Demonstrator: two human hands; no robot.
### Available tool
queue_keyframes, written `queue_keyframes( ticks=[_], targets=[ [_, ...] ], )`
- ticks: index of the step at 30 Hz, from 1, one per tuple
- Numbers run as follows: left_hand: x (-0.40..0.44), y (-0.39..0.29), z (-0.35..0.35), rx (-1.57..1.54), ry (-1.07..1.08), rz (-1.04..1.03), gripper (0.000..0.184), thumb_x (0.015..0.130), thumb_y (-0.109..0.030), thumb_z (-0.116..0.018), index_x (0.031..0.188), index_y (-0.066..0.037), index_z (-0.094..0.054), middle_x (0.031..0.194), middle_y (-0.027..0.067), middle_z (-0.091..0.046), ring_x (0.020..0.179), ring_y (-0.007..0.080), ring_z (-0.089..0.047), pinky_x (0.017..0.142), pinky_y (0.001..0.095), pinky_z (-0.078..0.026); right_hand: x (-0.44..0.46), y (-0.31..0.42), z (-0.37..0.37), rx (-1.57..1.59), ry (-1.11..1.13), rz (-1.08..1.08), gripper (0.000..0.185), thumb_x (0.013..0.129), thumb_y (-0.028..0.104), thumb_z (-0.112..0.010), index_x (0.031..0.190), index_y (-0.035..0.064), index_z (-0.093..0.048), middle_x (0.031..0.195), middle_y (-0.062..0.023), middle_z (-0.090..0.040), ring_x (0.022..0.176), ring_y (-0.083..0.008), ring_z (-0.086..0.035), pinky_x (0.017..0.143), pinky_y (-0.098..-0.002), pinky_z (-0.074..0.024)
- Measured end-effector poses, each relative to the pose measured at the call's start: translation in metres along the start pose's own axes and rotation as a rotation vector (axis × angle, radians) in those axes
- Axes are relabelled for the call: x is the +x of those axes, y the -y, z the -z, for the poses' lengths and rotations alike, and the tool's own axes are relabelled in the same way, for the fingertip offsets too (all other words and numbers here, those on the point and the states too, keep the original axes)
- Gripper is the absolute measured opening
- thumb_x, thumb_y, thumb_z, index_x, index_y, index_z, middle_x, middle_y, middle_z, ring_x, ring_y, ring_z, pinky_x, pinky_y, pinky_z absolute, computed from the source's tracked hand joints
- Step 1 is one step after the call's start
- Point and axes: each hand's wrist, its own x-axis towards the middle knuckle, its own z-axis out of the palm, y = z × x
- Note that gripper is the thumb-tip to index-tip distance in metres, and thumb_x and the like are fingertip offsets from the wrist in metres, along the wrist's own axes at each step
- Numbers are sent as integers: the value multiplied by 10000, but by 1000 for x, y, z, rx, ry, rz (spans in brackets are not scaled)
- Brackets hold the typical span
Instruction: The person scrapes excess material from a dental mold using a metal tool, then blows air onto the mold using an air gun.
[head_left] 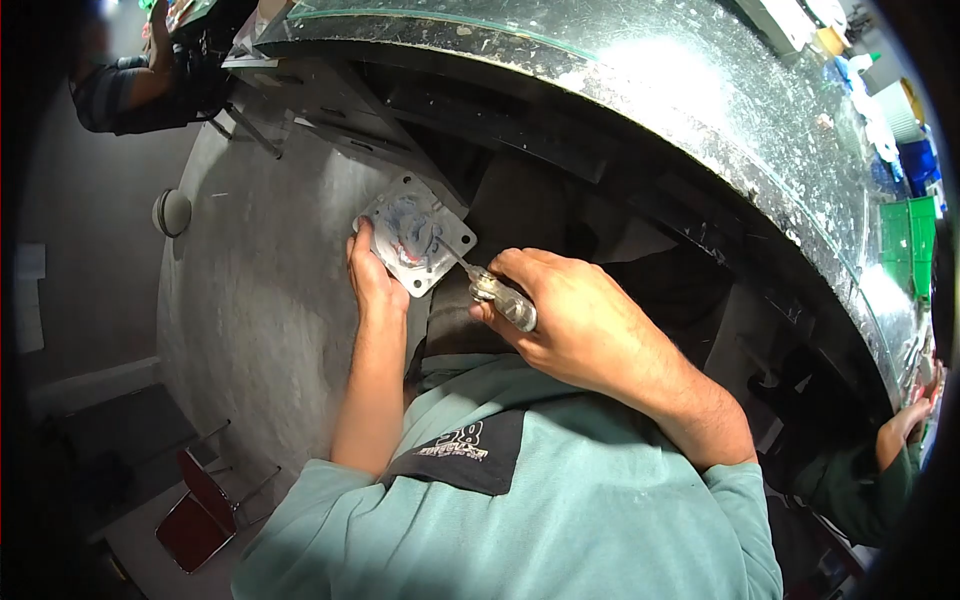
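My left hand [375, 275] grips the lower left edge of a pale square metal plate [457, 238], which is tilted over my lap and has round holes at its corners. Grey-blue smears and a little red mark its middle. My right hand [560, 305] is closed around a metallic tool with a rounded, worn body [505, 300]. The tool's thin shaft points up and left, and its end reaches the face of the plate. Part of the tool is hidden by my fingers.
A glass-topped workbench [620, 75] curves across the top and right. On its right side are a green bin [908, 240] and a white container [898, 110]. A red chair [195, 525] stands lower left. Other people are at the upper left and right edge.
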Motion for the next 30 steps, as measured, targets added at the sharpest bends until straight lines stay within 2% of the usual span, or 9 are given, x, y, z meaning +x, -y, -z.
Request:
queue_keyframes(
  ticks=[4, 8, 13, 16, 20, 22, 24, 27, 30],
  targets=[
    [-28, -14, -27, 77, -73, -48, 418, 1091, -316, -597, 1345, 10, -539, 1339, 207, -641, 1182, 324, -678, 990, 453, -580, 5, 4, -12, 13, -20, 38, 305, 996, 258, -721, 1009, -37, -646, 932, -231, -705, 850, -426, -740, 728, -495, -611],
    [-20, -5, -23, 107, -122, -75, 399, 1080, -323, -616, 1324, -14, -556, 1296, 181, -662, 1164, 296, -680, 945, 433, -576, 13, 4, -8, -31, 7, 24, 276, 979, 243, -752, 1015, -12, -653, 933, -194, -697, 879, -413, -712, 767, -488, -575],
    [-29, -11, -30, 128, -55, -123, 366, 1078, -331, -620, 1292, -37, -574, 1265, 146, -671, 1137, 260, -678, 935, 404, -560, 21, 5, -3, -31, -76, 70, 281, 968, 245, -763, 1006, -12, -656, 913, -196, -696, 869, -417, -712, 754, -489, -569],
    [-24, -5, -28, 54, -8, -168, 363, 1085, -344, -605, 1290, -46, -574, 1265, 138, -667, 1140, 257, -674, 948, 399, -553, 23, 6, 12, -55, 3, 17, 245, 920, 171, -748, 1026, -33, -663, 945, -231, -724, 899, -425, -743, 774, -507, -604],
    [-37, -11, -39, 112, 9, -192, 344, 1094, -339, -590, 1283, -53, -573, 1257, 122, -659, 1166, 247, -655, 970, 391, -536, 17, 2, 23, -10, -19, -36, 303, 969, 277, -753, 1052, -6, -683, 972, -215, -738, 908, -413, -746, 779, -499, -587],
    [-42, -11, -45, 102, 53, -248, 324, 1096, -329, -588, 1265, -54, -578, 1243, 111, -654, 1169, 237, -644, 982, 384, -523, 18, 7, 34, 47, 27, -147, 297, 968, 277, -756, 1041, -3, -690, 962, -214, -743, 904, -410, -748, 780, -491, -588],
    [-37, -8, -42, 128, 95, -301, 306, 1097, -323, -588, 1241, -53, -584, 1220, 101, -649, 1144, 221, -634, 984, 370, -510, 16, 9, 39, 86, 11, -154, 284, 963, 271, -766, 1013, 0, -700, 922, -213, -749, 882, -402, -753, 772, -475, -585],
    [-36, -6, -42, 160, 153, -378, 297, 1099, -318, -588, 1228, -50, -591, 1187, 86, -639, 1097, 192, -617, 976, 348, -499, 15, 5, 38, 75, -118, -29, 299, 954, 265, -823, 1020, 7, -685, 812, -141, -712, 704, -233, -700, 648, -369, -533],
    [-38, -6, -47, 207, 225, -445, 308, 1099, -313, -595, 1249, -44, -591, 1166, 73, -631, 1062, 167, -602, 964, 326, -493, 21, 6, 43, 81, -77, -88, 289, 950, 251, -825, 1035, 9, -692, 816, -140, -721, 712, -237, -705, 662, -368, -541]
  ],
)
